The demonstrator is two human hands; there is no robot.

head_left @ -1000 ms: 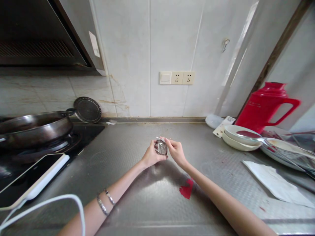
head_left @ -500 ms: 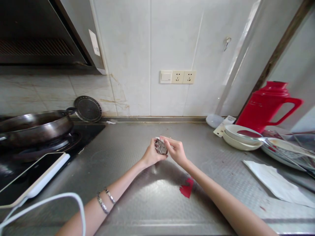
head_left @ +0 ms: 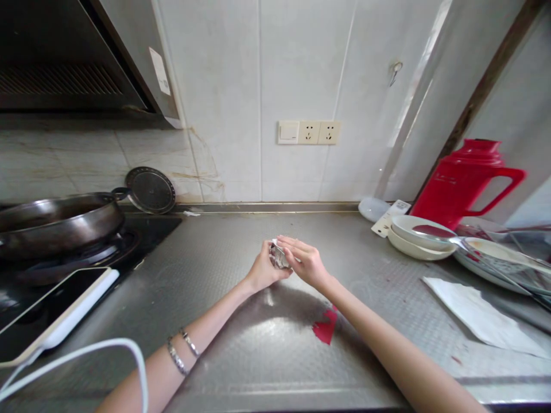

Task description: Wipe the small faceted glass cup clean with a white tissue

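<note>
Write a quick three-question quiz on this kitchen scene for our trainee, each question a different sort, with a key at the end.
1. Multiple choice: where are the two metal bracelets worn?
A) both on the left arm
B) both on the right arm
C) one on each arm

2. True or false: the left hand is well apart from the small shiny object.

3. Fill in the blank: the ragged scrap on the metal counter, beside the right arm, is ____ in colour.

Key: 1. A. 2. False; the left hand is curled around it, while the fingers of the right hand cover part of it. 3. Red.
</note>
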